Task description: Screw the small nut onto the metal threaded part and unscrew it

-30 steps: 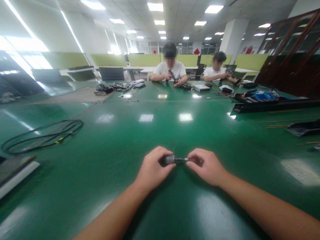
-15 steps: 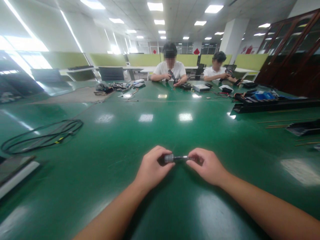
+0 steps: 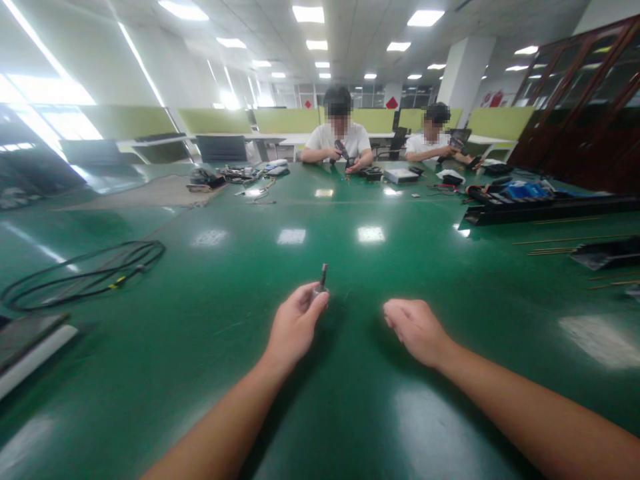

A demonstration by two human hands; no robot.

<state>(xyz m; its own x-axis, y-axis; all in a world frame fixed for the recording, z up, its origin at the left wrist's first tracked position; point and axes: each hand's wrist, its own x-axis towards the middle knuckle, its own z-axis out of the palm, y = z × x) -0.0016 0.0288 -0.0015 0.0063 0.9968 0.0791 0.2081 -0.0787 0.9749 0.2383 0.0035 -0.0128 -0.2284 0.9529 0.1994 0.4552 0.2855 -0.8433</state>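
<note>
Near the middle of the green table (image 3: 350, 253), my left hand (image 3: 296, 321) is closed on a small grey metal tool (image 3: 323, 277). The tool's thin dark shaft points up and away from me, and its thicker end is partly hidden between thumb and fingers. To the right, apart from the tool, is my right hand (image 3: 415, 328) with its fingers curled together. Whether anything lies inside those fingers is hidden.
A coiled black cable (image 3: 85, 270) lies at left, above a flat dark panel (image 3: 35, 343). Across the table sit two people (image 3: 363, 139), (image 3: 415, 145) holding dark tools. A long black tray (image 3: 550, 208), blue parts (image 3: 530, 189) and thin rods (image 3: 555, 251) lie at right.
My right hand has come off the tool's shaft and its fingers have curled in. The tool, in my left hand, has turned from lying sideways to pointing up and away.
</note>
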